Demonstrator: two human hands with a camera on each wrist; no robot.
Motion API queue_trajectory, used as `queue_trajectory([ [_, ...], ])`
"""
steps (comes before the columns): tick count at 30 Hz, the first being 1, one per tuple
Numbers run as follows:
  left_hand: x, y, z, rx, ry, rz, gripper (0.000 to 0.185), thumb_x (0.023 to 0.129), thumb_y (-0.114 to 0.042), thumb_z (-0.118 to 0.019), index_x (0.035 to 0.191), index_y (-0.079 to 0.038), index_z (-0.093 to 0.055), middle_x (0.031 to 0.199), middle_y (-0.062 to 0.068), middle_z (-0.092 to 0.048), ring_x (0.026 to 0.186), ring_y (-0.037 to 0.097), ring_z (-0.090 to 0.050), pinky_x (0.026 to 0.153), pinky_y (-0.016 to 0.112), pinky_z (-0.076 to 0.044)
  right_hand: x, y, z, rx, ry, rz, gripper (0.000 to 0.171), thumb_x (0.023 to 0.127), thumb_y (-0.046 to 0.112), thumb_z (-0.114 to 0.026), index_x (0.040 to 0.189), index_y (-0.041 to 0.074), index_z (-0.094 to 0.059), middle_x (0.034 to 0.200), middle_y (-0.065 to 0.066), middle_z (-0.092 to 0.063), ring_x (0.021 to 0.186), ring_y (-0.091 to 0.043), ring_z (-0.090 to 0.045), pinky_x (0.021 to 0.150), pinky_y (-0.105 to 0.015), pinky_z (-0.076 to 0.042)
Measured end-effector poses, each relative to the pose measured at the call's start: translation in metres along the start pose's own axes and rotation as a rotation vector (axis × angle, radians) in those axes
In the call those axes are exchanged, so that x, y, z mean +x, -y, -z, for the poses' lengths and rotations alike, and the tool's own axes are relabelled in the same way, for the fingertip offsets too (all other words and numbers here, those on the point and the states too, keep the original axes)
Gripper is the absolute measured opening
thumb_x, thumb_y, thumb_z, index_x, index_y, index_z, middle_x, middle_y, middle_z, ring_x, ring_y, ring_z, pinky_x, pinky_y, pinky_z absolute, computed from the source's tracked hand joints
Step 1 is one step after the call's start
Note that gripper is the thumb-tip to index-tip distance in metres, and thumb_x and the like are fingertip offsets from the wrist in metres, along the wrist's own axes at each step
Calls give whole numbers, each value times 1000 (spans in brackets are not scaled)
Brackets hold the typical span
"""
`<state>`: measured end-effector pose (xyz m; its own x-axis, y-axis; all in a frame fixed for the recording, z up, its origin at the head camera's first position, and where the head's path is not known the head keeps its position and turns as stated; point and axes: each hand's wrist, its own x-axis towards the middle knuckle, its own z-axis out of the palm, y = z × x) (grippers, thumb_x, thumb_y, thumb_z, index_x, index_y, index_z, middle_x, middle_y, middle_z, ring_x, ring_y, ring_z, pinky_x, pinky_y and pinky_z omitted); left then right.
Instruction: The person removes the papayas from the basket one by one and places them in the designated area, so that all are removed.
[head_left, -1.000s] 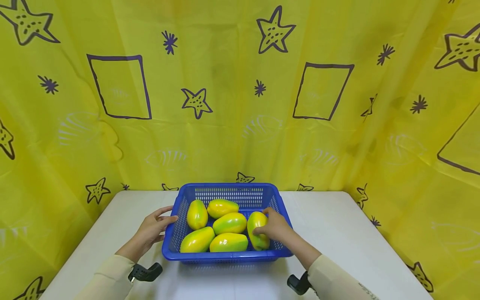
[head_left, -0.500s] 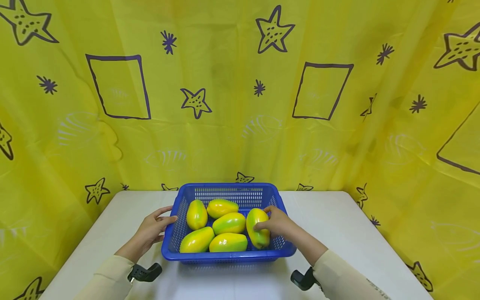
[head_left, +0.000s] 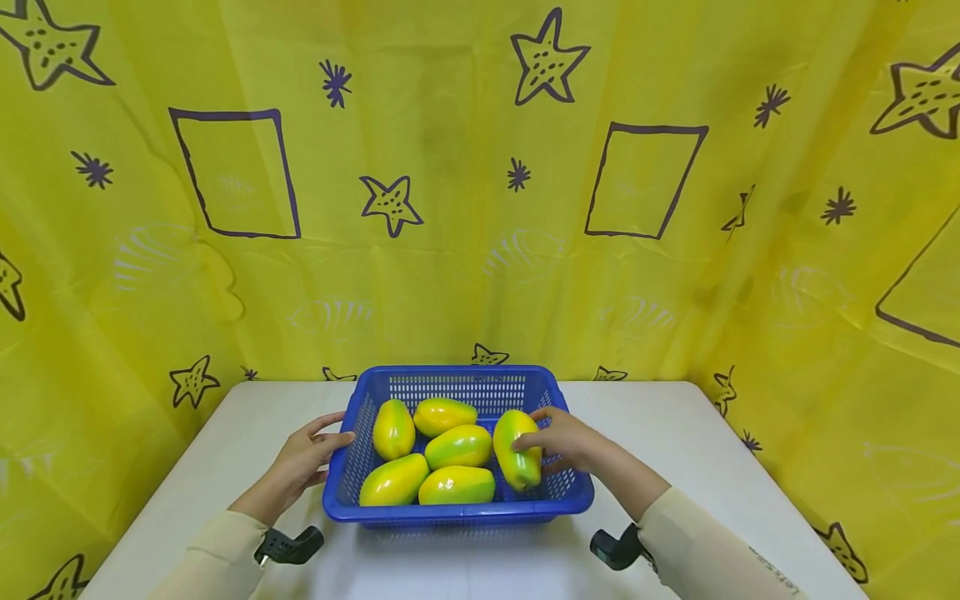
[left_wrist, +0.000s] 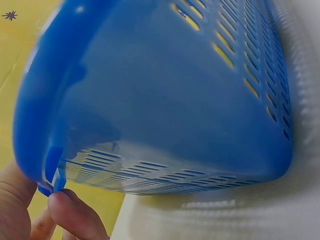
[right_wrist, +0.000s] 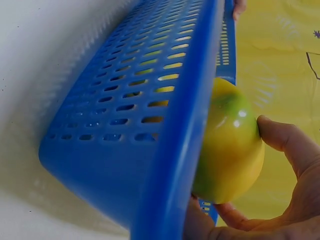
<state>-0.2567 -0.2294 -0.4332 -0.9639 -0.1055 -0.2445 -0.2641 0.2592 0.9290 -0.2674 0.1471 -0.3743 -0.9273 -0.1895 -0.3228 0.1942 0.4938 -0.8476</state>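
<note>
A blue plastic basket [head_left: 465,511] with slotted walls holds several yellow-green papayas. At its left side my left hand [head_left: 300,460] grips the rim, thumb on top; the left wrist view shows the fingers [left_wrist: 75,216] curled at the blue edge [left_wrist: 30,135]. My right hand [head_left: 573,440] holds the rightmost papaya [head_left: 517,468] between thumb and fingers, just inside the basket's right wall. That papaya [right_wrist: 232,150] rises past the rim in the right wrist view, tilted, with the thumb on one side and fingertips opposite. Other papayas [head_left: 459,446] lie loosely beside it.
The basket stands on a white table [head_left: 645,467]. Behind and at both sides hangs a yellow curtain [head_left: 450,283] printed with starfish and frames. Dark wrist cameras [head_left: 617,547] sit below both hands.
My right hand has lifted the rightmost papaya a little and shifted slightly right and up. The left hand and the other papayas stay where they were.
</note>
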Motion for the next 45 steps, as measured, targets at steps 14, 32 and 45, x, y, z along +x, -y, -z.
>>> queue_trajectory([
  [14,-1,-1,0,13,0,7,69,93,-35,-65,150,-9,-35,130,27,-56,89,17,-67,74,34,-61,-1,4,15,81,87,-48,73,83,16,-74,143,0,-35,130,-29,-48,108,-42,-61,83,-53,-58],
  [32,-1,-1,-1,7,8,17,67,95,-33,-64,150,-11,-34,135,30,-52,99,26,-68,78,40,-61,-3,14,38,96,109,-92,79,84,19,-73,147,4,-28,135,-29,-44,119,-47,-53,90,-54,-55],
  [45,-3,-2,-3,12,2,16,68,95,-33,-64,151,-12,-33,138,29,-50,101,28,-67,82,42,-60,-3,21,57,150,109,-111,81,86,17,-71,150,6,-23,130,-26,-49,114,-40,-59,90,-48,-57],
])
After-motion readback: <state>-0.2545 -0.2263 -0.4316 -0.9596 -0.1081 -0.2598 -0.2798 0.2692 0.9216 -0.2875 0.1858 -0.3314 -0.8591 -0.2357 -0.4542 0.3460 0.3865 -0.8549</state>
